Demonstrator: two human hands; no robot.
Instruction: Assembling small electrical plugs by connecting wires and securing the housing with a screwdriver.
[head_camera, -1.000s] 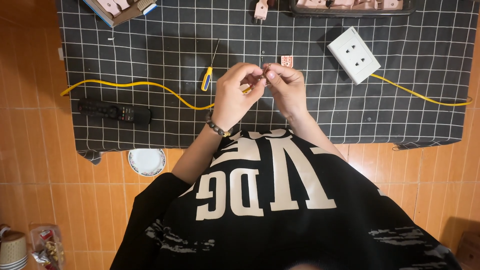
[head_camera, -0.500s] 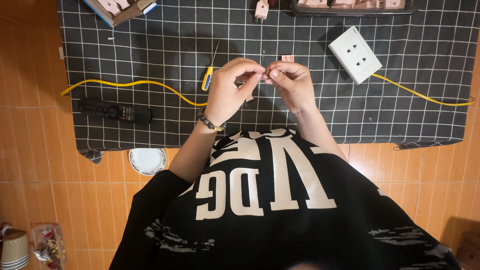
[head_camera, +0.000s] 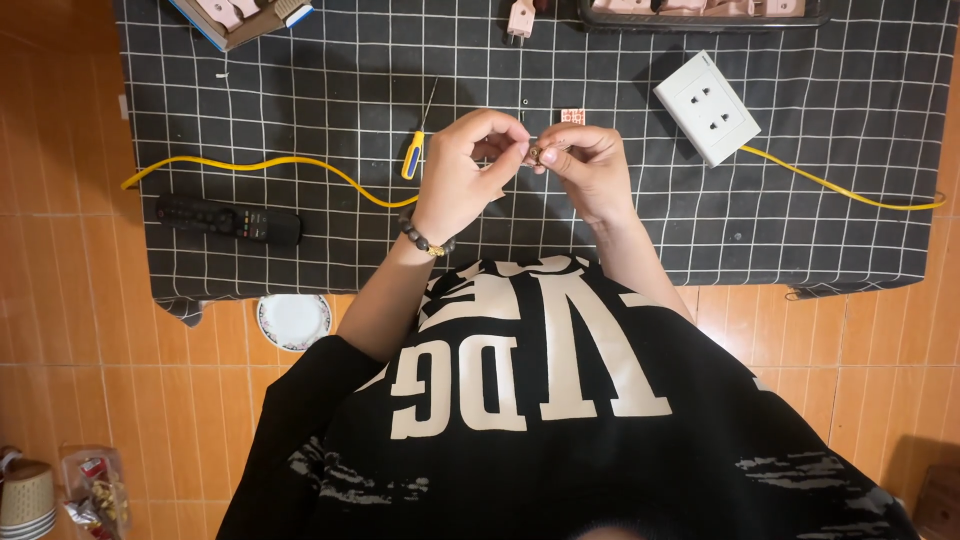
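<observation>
Both my left hand (head_camera: 462, 175) and right hand (head_camera: 590, 170) pinched a small brass part (head_camera: 535, 154) above the grid mat (head_camera: 330, 240); screwdriver (head_camera: 415, 150) lay just left, socket (head_camera: 706, 107) well right.

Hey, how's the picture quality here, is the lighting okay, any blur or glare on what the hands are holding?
Head view: light is even and soft, with faint shadows under the left hand and right hand; no glare on the grid cloth; focus is sharp, but the small part pinched between the fingertips is too tiny to make out; the edges bow slightly from the wide lens.
</observation>
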